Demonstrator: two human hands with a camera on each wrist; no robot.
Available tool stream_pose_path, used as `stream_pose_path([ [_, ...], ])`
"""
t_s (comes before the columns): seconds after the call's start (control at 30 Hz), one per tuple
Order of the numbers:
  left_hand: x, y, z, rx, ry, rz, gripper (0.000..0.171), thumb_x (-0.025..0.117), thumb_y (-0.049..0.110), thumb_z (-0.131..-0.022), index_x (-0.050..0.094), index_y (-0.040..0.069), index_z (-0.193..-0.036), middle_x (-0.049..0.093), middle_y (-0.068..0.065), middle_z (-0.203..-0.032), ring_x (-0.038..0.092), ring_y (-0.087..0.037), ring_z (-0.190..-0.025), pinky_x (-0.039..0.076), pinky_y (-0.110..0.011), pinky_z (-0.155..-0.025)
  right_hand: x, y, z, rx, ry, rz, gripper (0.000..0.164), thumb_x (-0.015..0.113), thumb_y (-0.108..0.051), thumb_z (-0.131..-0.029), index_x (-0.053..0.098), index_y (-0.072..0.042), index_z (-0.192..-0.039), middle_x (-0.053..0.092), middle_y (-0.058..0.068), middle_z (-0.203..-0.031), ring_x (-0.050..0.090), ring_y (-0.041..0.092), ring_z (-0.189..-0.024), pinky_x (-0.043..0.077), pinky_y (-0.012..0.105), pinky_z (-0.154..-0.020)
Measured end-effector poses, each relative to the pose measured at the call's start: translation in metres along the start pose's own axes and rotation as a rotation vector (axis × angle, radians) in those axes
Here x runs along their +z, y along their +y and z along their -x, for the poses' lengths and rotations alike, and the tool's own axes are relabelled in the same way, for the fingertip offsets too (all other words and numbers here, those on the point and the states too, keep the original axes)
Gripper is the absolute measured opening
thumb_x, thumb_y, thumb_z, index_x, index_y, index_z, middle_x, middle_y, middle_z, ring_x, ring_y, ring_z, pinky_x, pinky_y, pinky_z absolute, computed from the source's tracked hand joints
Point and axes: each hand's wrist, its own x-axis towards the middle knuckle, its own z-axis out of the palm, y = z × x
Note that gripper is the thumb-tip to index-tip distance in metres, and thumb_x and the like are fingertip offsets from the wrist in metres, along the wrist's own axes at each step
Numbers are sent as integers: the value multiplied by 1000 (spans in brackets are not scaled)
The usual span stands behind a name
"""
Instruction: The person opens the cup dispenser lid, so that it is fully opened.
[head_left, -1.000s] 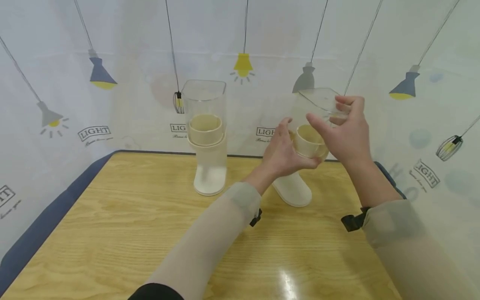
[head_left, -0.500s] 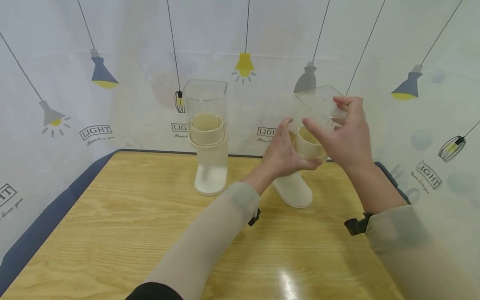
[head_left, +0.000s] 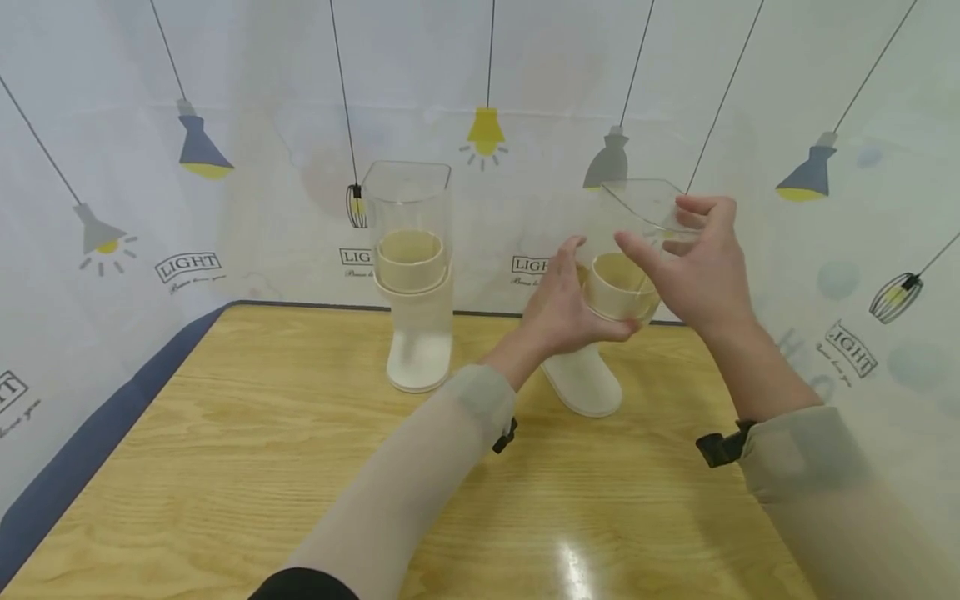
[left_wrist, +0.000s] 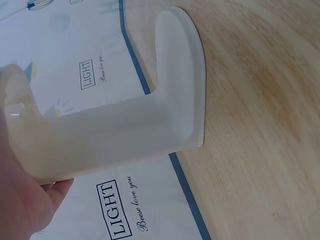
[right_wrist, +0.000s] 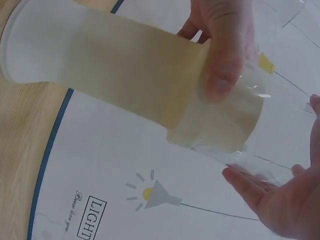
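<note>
In the head view, a cream stand (head_left: pixel 585 385) with a long rounded foot stands on the table at right, its upper collar carrying a clear squarish container (head_left: pixel 637 204). My left hand (head_left: pixel 562 310) grips the collar, thumb across its front; the right wrist view shows this thumb (right_wrist: pixel 222 75) pressed there. With thumb and fingers spread about the container's upper side, my right hand (head_left: pixel 705 267) holds the clear wall. The left wrist view shows the stand's column (left_wrist: pixel 110 135) from the side, its foot on the wood. Farther left stands a matching stand (head_left: pixel 420 358) under a clear container (head_left: pixel 408 187), untouched.
The wooden table (head_left: pixel 300 467) has a dark blue edge strip (head_left: pixel 97 442). Behind it hangs a pale backdrop (head_left: pixel 262 150) printed with lamps and the word LIGHT. Black straps (head_left: pixel 723 447) circle the wrists.
My right hand and the clear container shift slightly left, then back right, with the container's rim turning a little. The left hand and both stands keep their places.
</note>
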Motion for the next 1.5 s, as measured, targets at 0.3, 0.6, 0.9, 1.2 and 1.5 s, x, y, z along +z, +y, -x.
stream_pose_path([
  [0.3, -3, -4, -1, 24, -6, 54, 140, 101, 55, -71, 10, 19, -172, 48, -9, -159, 56, -20, -135, 54, -42, -115, 1, -6, 3, -56, 9, 22, 100, 84, -60, -91, 30, -8, -157, 39, 12, -174, 58, 42, -146, 52, 63, -115],
  [0.6, -14, -15, 0, 36, -77, 156, 145, 102, 51, -71, 5, 22, -175, 49, -11, -157, 58, -23, -135, 54, -44, -115, 1, -9, 4, 16, 8, -46, 98, 82, -62, -91, 28, -15, -159, 37, 7, -176, 58, 41, -147, 53, 64, -114],
  [0.9, -22, -32, 8, -2, -133, 255, 148, 102, 52, -72, -5, 38, -175, 40, -9, -169, 52, -31, -150, 44, -54, -126, -14, -15, 9, 21, 123, -112, 82, 83, -55, -92, 35, -30, -154, 49, 2, -167, 70, 24, -135, 62, 31, -99],
  [1.2, -1, -27, 30, -63, 10, 181, 140, 95, 65, -73, 14, 20, -176, 36, -9, -169, 50, -24, -145, 49, -47, -122, -51, -17, 19, 55, 210, -191, 71, 82, -40, -96, 38, -36, -150, 50, -7, -161, 70, 0, -116, 52, 18, -84],
  [1.5, 13, -10, 32, -102, 78, 88, 138, 90, 74, -74, 16, 18, -176, 40, -9, -162, 57, -22, -130, 58, -41, -108, -82, 3, 45, 145, 353, -108, 75, 80, -36, -97, 35, -37, -157, 44, -15, -159, 66, -1, -122, 52, 18, -99],
])
